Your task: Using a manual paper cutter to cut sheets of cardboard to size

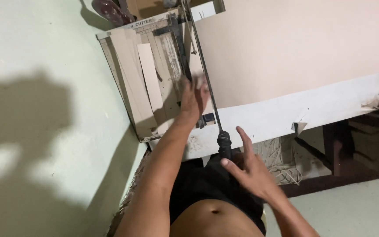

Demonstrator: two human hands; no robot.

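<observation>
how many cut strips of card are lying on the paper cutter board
2 that I can tell: a wide tan strip along the board's left side and a narrow pale strip beside it. The left hand may hide more.

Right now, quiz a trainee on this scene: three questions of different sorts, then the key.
1. True or false: the left hand rests flat on the grey lever-arm paper cutter board.
2. Which is nearest the right hand? A) the cutter arm's black grip B) the pale cut card strip C) the large beige sheet
3. Fill in: the right hand's fingers are ___, gripping nothing.

Key: 1 true; 2 A; 3 open
</observation>
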